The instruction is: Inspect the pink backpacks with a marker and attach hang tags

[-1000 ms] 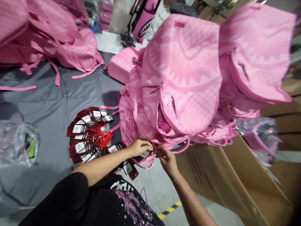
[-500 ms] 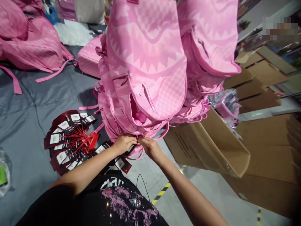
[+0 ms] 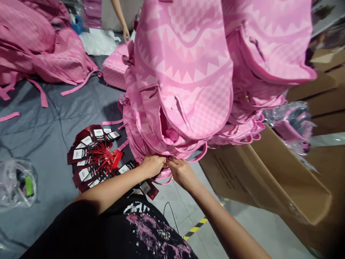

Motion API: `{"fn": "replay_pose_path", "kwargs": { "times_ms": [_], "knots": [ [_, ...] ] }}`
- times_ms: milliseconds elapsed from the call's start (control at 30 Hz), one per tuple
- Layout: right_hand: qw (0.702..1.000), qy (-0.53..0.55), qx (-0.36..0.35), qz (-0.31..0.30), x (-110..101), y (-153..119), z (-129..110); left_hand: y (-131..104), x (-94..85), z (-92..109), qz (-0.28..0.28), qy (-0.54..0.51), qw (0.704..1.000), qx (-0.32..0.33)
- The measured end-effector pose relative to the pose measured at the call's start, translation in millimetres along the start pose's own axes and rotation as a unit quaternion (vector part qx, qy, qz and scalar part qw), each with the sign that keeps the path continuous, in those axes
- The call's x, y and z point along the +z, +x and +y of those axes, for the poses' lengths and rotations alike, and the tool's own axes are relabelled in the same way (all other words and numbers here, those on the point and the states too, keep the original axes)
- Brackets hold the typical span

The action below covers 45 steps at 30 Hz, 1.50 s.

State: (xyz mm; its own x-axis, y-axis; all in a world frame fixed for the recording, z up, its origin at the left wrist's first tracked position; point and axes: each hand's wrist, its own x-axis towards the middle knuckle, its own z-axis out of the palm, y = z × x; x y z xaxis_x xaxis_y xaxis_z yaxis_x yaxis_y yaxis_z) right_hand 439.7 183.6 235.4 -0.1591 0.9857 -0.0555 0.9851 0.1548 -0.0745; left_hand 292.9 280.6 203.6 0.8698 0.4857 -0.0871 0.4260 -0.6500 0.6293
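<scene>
Both hands meet at the lower edge of a pink patterned backpack (image 3: 185, 72), near its straps and gold-coloured hardware. My left hand (image 3: 153, 166) has its fingers pinched together; what lies between them is too small to make out. Close against it, my right hand (image 3: 181, 172) is also closed in a pinch, and its grip is hidden too. Left of the hands, a fan of dark red and black tags (image 3: 94, 158) with white labels and red strings lies on the grey cloth. One loose tag (image 3: 145, 187) sits just below my left hand.
More pink backpacks hang over the right (image 3: 269, 46) and lie at the upper left (image 3: 45, 46). An open cardboard box (image 3: 242, 172) stands at the right. A clear plastic bag (image 3: 17, 183) lies far left. Another person's hand (image 3: 126, 33) shows at the top.
The view has shifted, so things appear farther right. Another person's arm has come into view at the top. My hands remain together at the backpack's lower edge.
</scene>
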Motion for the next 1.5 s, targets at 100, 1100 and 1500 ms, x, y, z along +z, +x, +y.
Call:
{"fn": "replay_pose_path", "kwargs": {
  "times_ms": [100,1100,1500],
  "knots": [
    [1.0,0.011,-0.007,0.01,3.5,0.5,1.0,2.4,-2.9,-1.5,-0.013,0.016,1.0,0.011],
    [0.936,0.315,0.099,0.125,-3.4,2.5,-9.7,-10.4,-4.0,4.9,0.028,-0.013,0.999,-0.01],
    [0.911,0.367,0.119,0.149,-3.7,-2.8,-6.5,-7.9,-12.0,9.2,0.033,-0.041,0.999,0.004]
  ]
}}
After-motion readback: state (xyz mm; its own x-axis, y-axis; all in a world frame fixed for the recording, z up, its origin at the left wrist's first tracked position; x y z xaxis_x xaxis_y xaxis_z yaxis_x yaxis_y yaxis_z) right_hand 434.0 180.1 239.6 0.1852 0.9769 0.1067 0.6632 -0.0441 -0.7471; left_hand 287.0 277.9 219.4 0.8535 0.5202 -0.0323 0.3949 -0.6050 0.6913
